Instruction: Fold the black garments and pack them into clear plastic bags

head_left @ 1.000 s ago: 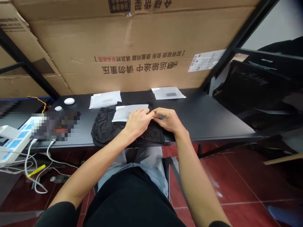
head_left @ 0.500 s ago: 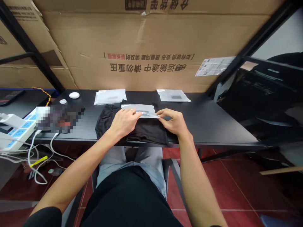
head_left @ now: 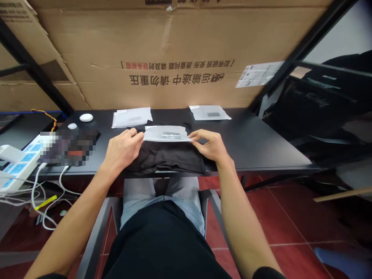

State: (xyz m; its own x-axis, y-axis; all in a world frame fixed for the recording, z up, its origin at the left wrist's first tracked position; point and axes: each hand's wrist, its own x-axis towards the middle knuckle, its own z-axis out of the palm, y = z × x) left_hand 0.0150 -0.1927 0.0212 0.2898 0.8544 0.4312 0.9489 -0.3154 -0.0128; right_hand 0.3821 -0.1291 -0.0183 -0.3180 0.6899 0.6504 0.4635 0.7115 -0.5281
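Observation:
A folded black garment (head_left: 171, 159) lies on the black table (head_left: 255, 143) at its near edge. On top of it lies a clear plastic bag (head_left: 167, 133), stretched flat between my hands. My left hand (head_left: 122, 149) pinches the bag's left end with its fingers closed. At the bag's right end, my right hand (head_left: 209, 145) pinches it the same way. A small dark strip shows through the bag.
Two more clear bags lie further back, one at the left (head_left: 132, 117) and one at the right (head_left: 209, 112). Small white round objects (head_left: 86, 117) sit at the table's left. A power strip (head_left: 20, 162) with cables hangs left. A cardboard box (head_left: 180, 54) backs the table.
My left hand slid left along the bag, away from the right hand. The bag now lies spread flat across the garment, held at both ends.

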